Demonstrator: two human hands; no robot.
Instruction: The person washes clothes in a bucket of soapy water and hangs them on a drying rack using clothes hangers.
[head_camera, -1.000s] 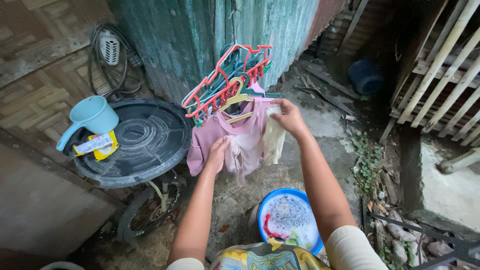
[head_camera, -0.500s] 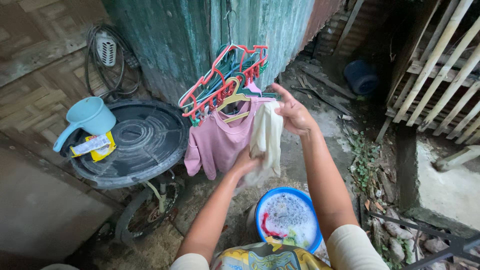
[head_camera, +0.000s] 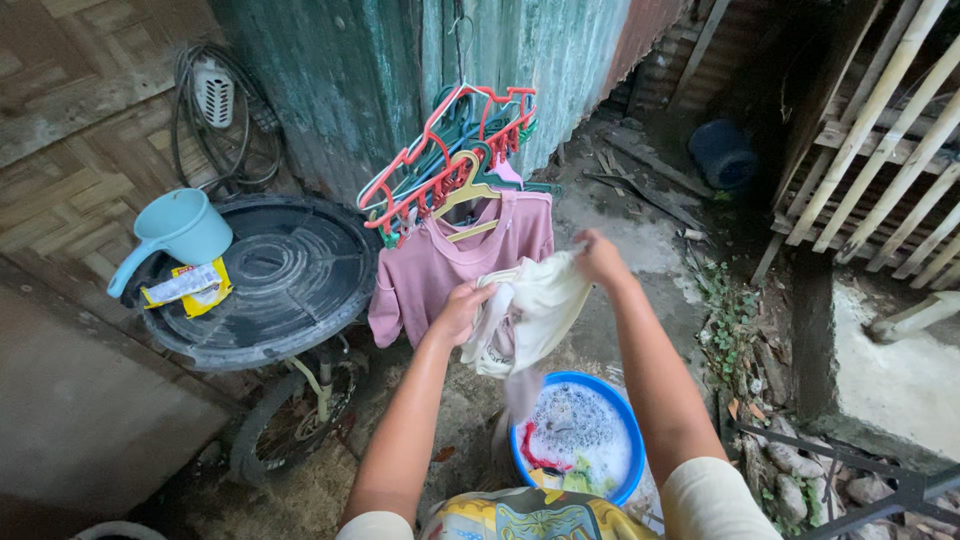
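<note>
Cloth (head_camera: 530, 310) between left hand (head_camera: 462, 310); right hand (head_camera: 600, 258)

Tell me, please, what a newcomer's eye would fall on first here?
Probably the cream cloth at centre, stretched between the left hand and right hand above a blue basin of suds. Behind it a pink shirt hangs beneath a bunch of red and green hangers on the green metal wall.

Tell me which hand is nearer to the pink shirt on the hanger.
The left hand. It grips the cream cloth right in front of the pink shirt, overlapping its lower part. The right hand holds the cloth's other end, just past the shirt's right edge.
</note>
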